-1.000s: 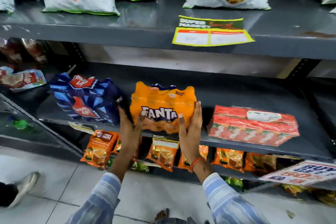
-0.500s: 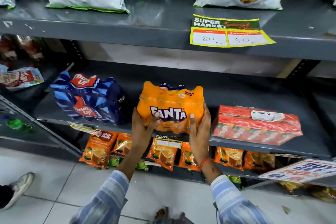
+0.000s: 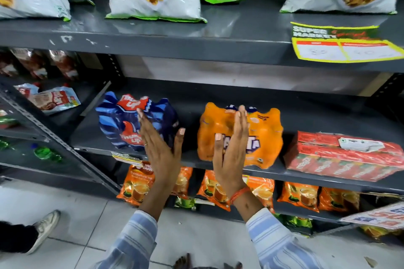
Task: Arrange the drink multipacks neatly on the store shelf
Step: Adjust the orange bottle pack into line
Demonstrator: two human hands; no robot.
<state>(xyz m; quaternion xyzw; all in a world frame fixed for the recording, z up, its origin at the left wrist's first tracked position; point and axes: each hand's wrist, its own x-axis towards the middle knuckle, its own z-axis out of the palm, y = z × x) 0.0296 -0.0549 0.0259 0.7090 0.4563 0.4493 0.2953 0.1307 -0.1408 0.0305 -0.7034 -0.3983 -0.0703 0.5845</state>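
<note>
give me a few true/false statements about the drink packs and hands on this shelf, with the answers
1. The orange Fanta multipack stands on the middle shelf between the blue Thums Up multipack and the red Maaza pack. True.
2. The left hand grips the blue multipack. False: it is open and flat in front of it, holding nothing.
3. The right hand is open, fingers straight. True.
4. The red pack stands upright. False: it lies flat on the shelf.
5. Orange tea pouches hang below the drinks shelf. True.
</note>
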